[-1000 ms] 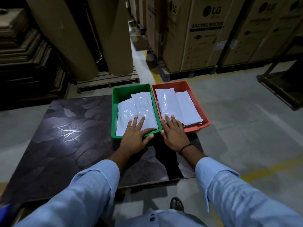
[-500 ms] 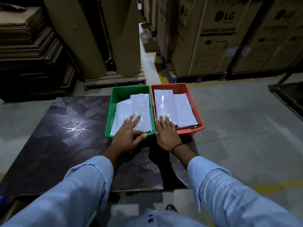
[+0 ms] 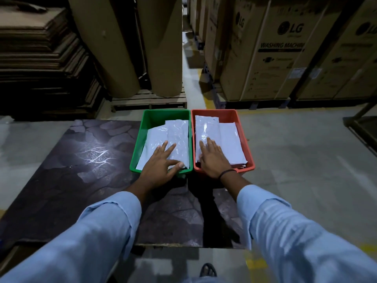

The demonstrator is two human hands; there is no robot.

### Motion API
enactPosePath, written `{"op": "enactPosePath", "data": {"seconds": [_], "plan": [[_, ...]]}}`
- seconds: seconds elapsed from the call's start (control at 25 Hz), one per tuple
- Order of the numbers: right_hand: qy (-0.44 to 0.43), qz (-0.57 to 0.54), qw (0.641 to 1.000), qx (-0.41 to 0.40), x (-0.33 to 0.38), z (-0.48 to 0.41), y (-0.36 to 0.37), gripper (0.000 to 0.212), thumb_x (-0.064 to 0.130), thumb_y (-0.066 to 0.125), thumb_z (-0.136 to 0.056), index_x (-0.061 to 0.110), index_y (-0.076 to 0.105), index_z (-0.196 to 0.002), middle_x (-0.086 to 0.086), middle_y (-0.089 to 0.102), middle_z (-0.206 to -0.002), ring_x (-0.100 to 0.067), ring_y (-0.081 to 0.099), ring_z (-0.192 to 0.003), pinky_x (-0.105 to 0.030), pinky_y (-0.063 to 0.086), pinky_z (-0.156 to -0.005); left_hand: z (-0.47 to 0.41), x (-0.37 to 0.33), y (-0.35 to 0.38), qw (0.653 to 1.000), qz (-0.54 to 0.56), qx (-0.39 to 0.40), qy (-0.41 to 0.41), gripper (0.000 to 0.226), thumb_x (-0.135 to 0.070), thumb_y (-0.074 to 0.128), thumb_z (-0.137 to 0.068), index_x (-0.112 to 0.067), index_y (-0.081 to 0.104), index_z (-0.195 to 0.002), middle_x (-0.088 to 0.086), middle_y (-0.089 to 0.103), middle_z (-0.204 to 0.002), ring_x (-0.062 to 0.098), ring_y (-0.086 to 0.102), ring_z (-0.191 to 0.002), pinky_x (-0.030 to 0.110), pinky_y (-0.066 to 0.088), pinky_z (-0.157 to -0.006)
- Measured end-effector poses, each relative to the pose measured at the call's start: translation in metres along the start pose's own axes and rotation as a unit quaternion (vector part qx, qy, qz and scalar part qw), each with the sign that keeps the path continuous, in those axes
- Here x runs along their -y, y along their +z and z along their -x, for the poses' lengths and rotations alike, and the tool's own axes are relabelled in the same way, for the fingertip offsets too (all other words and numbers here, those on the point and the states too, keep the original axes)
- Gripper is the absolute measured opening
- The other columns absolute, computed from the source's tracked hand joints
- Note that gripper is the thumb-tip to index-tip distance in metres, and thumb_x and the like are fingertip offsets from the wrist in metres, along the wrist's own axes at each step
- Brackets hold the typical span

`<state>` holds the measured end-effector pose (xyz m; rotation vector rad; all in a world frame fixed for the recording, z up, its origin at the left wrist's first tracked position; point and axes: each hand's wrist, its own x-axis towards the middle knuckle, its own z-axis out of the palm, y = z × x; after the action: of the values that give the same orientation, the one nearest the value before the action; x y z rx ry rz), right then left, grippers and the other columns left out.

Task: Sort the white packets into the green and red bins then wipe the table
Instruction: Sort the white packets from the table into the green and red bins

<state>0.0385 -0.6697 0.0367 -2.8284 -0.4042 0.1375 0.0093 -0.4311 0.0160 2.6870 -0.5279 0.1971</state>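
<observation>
Warehouse floor, dark stone-pattern table. The green bin and red bin sit side by side at its far right, centre frame. Two white packets show in green and two on top in red, all flat, long axis running bottom-to-top of frame along the bins. Left hand presses green's load and right hand red's, fingers straight and slightly spread, gripping nothing.

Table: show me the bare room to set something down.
Bare: the wide stretch of table left of the green bin, and a narrower strip between the bins and the near edge, crossed by both forearms. Crowded: the far right corner, where green bin and red bin hold white packets under the left hand and right hand.
</observation>
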Motion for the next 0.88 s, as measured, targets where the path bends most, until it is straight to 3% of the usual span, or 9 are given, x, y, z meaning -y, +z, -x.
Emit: {"op": "enactPosePath", "data": {"seconds": [0.28, 0.44, 0.64, 0.88], "plan": [[0.002, 0.066, 0.997, 0.033, -0.024, -0.062, -0.011, 0.063, 0.038, 0.033, -0.105, 0.011, 0.013, -0.159, -0.018, 0.006, -0.166, -0.036, 0.006, -0.153, -0.049, 0.01, -0.124, -0.021, -0.029, 0.008, 0.996, -0.036, 0.018, -0.08, 0.058, -0.062, 0.031, -0.103, -0.029, 0.057, -0.142, 0.005, 0.025, -0.167, 0.026, 0.008, -0.157, 0.046, 0.007, -0.128], [-0.009, 0.083, 0.995, 0.061, -0.029, -0.091, -0.012, 0.071, 0.05, 0.032, -0.104, 0.012, 0.008, -0.159, -0.016, 0.002, -0.167, -0.034, 0.002, -0.154, -0.048, 0.007, -0.124, -0.016, -0.029, 0.009, 0.993, -0.035, 0.017, -0.111, 0.061, -0.065, 0.027, -0.102, -0.03, 0.055, -0.144, 0.004, 0.023, -0.168, 0.024, 0.005, -0.158, 0.044, 0.005, -0.128], [-0.01, 0.077, 0.993, 0.09, -0.038, -0.114, -0.012, 0.069, 0.051, 0.029, -0.104, 0.014, 0.011, -0.16, -0.014, -0.001, -0.167, -0.034, -0.001, -0.154, -0.048, 0.002, -0.124, -0.014, -0.031, 0.001, 0.989, -0.04, -0.006, -0.142, 0.072, -0.071, 0.019, -0.097, -0.03, 0.055, -0.144, 0.004, 0.02, -0.169, 0.023, 0.001, -0.158, 0.045, 0.005, -0.128], [-0.033, 0.055, 0.993, 0.1, -0.043, -0.112, -0.02, 0.068, 0.053, 0.028, -0.103, 0.017, 0.013, -0.16, -0.012, 0.0, -0.168, -0.033, -0.001, -0.154, -0.047, 0.002, -0.124, -0.013, -0.044, -0.015, 0.987, -0.065, -0.009, -0.146, 0.068, -0.07, 0.023, -0.098, -0.031, 0.055, -0.143, 0.004, 0.018, -0.169, 0.022, -0.002, -0.158, 0.044, 0.001, -0.128]]}}
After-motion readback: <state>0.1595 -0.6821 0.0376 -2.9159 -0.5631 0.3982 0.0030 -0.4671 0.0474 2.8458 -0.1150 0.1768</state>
